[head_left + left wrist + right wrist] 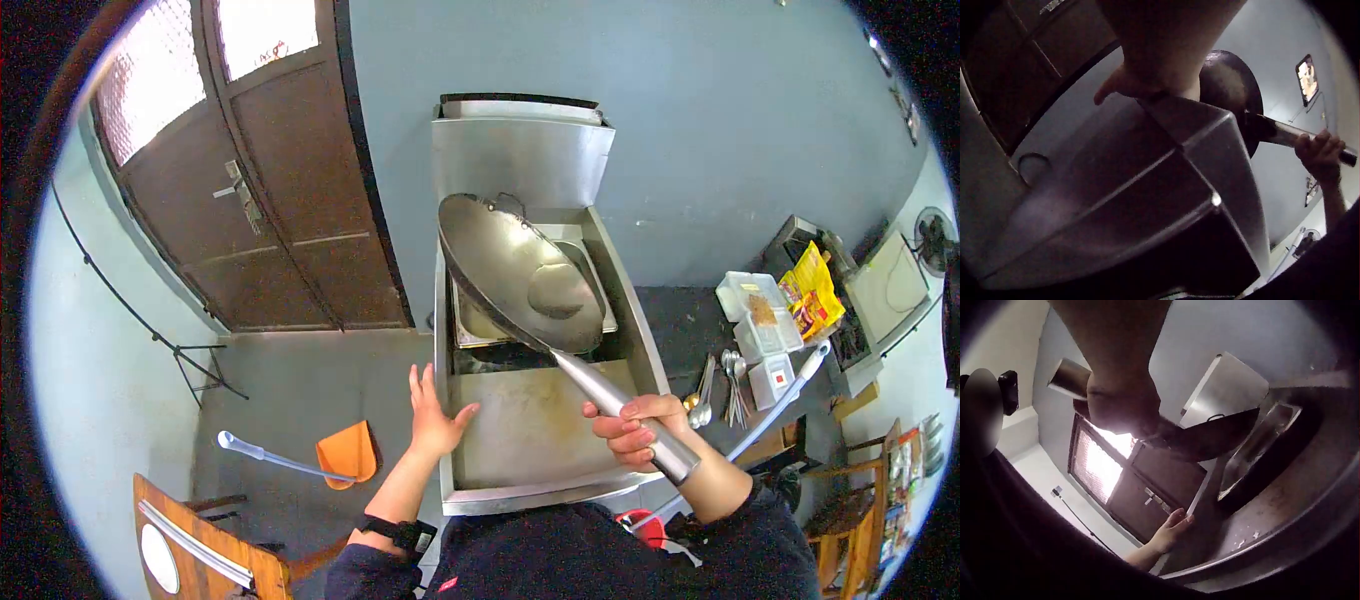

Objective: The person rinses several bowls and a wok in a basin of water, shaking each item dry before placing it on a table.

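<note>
My right hand grips the long metal handle of a wok. The wok is tilted, with its bowl over the back of a steel cooking station, and its inside faces up. A steel tray lies partly hidden beneath the bowl. At the station's left rim is my left hand, fingers straight and thumb spread, holding nothing. In the left wrist view that hand overlaps the station's outer corner. The right wrist view has the wok from the side, past my right hand.
On a dark counter at right lie several spoons and ladles, plastic containers and a yellow bag. An orange dustpan is on the floor at left, near a wooden table. Behind stands a brown door.
</note>
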Demonstrator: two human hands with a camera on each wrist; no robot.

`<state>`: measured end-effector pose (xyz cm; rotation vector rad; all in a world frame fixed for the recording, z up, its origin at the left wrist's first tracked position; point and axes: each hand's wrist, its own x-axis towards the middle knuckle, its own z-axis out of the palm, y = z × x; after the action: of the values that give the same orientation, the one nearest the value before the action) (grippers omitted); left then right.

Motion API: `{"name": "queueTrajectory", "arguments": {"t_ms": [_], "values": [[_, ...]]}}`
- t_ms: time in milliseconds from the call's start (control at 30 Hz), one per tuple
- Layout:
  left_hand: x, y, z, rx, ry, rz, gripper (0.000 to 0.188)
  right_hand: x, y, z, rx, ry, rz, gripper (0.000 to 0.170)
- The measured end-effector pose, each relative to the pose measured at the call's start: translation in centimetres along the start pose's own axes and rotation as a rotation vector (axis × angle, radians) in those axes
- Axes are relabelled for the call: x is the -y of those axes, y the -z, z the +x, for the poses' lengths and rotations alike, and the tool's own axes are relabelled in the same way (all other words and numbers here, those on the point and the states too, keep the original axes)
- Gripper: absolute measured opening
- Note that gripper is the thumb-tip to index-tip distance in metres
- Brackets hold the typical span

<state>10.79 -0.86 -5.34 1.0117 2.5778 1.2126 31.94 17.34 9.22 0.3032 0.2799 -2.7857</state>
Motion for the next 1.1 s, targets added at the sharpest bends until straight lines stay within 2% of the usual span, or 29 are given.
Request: {"name": "queueTrajectory", "arguments": {"t_ms": [100, 333, 500, 700, 800, 1100], "values": [[0.0, 0.1, 0.0, 0.001, 0.015, -0.029, 0.090, -0.1, -2.2, -0.4, -0.168, -0.015, -0.082, 0.033], [0.8, -0.2, -0.1, -0.030, 0.001, -0.082, 0.090, 0.4, -5.0, -1.3, -0.341, -0.021, -0.135, 0.028], [0.7, -0.1, 0.1, -0.018, 0.015, -0.116, 0.090, 1.3, -5.7, -2.3, -0.473, 0.041, -0.299, 0.029], [0.5, 0.0, 0.3, 0.007, 0.030, -0.064, 0.089, 2.5, -4.7, -2.6, -0.841, 0.218, -0.758, 0.012], [0.5, 0.1, 0.3, 0.012, 0.019, -0.059, 0.089, 2.3, -4.7, -2.4, -1.010, 0.353, -0.861, 0.015], [1.0, -0.5, 0.2, -0.005, -0.024, -0.076, 0.089, 2.9, -0.4, -3.7, -1.114, 0.464, -1.184, 0.027]]}}
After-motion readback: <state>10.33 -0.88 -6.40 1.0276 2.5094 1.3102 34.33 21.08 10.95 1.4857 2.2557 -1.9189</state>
